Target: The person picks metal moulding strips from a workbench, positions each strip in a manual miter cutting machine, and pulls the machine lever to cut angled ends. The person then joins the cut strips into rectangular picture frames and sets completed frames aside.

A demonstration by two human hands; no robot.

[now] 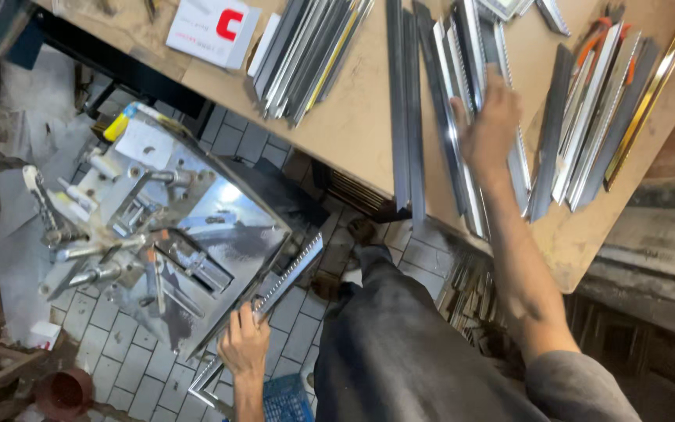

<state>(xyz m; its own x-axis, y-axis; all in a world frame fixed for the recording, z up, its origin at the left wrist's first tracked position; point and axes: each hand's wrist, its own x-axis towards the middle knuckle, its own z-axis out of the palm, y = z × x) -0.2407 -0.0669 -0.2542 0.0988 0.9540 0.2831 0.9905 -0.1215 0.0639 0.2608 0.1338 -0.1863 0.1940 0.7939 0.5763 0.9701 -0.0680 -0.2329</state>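
My left hand (244, 345) grips a long notched metal strip (291, 275) that slants up to the right, beside a shiny steel press jig (158, 227) with levers and clamps. My right hand (487, 123) reaches out over the wooden workbench (353, 117) and rests on a group of silver metal profiles (462, 86) lying side by side. Its fingers are spread over the strips; whether they grasp one is unclear.
More bundles of metal strips lie on the bench: a stack at the upper middle (306, 55), another at the right (595, 125) with a gold strip (654, 86). A white box (212, 27) sits at the bench's far edge. Below are a tiled floor (119, 344) and a red pot (64, 392).
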